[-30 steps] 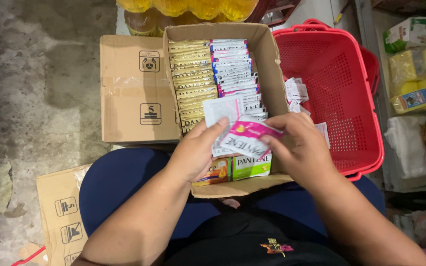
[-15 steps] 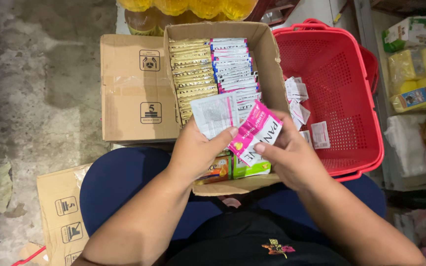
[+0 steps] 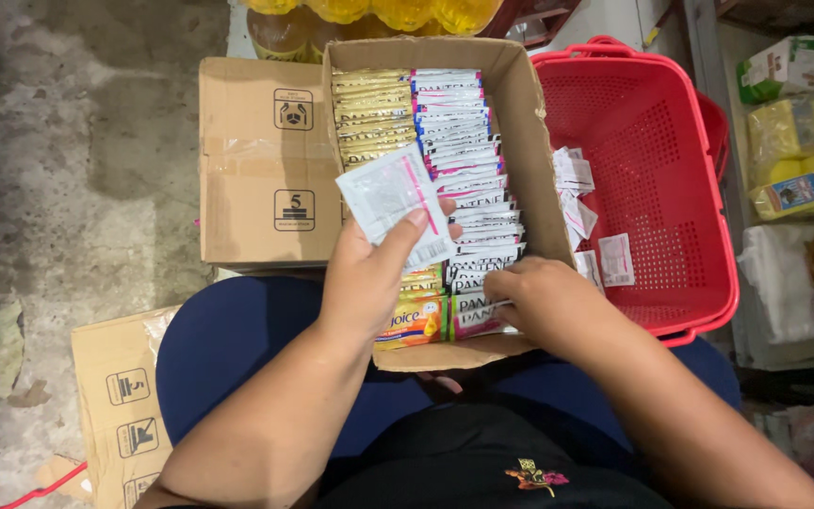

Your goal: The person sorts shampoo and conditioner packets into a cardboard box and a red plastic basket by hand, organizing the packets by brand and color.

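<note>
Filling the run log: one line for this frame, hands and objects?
left hand: holds white sachets | right hand: on sachet row in cardboard box | red basket: right of box

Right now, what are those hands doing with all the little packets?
A person sits with an open cardboard box on their lap, packed with rows of small sachets. The left hand holds up a strip of white sachets above the box. The right hand reaches into the box's near end, fingers on the pink and white sachets there. A red plastic basket beside the box holds a few loose sachets.
</note>
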